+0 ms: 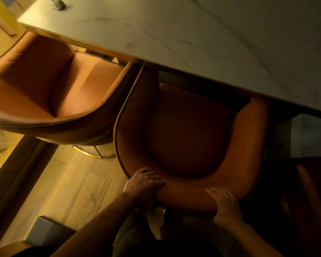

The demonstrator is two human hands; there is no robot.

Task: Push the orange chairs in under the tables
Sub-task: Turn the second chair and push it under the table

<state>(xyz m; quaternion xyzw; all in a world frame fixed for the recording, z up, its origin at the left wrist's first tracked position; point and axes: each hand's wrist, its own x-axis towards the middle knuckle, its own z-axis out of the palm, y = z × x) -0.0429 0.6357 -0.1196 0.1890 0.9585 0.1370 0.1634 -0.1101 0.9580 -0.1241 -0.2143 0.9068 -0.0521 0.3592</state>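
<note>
An orange upholstered chair (189,138) stands right below me, its curved backrest nearest and the front of its seat under the edge of the white marble table (211,39). My left hand (145,184) grips the backrest's top rim on the left. On the right part of the same rim my right hand (224,203) curls over the padding. A second orange chair (50,86) stands to the left, turned at an angle, its seat front at the table edge.
Wooden plank floor (72,186) lies at lower left, with the second chair's gold ring base (93,153) on it. A small grey object (57,3) sits on the table's far corner. A grey block (44,227) is near my legs. Dark shapes fill the right side.
</note>
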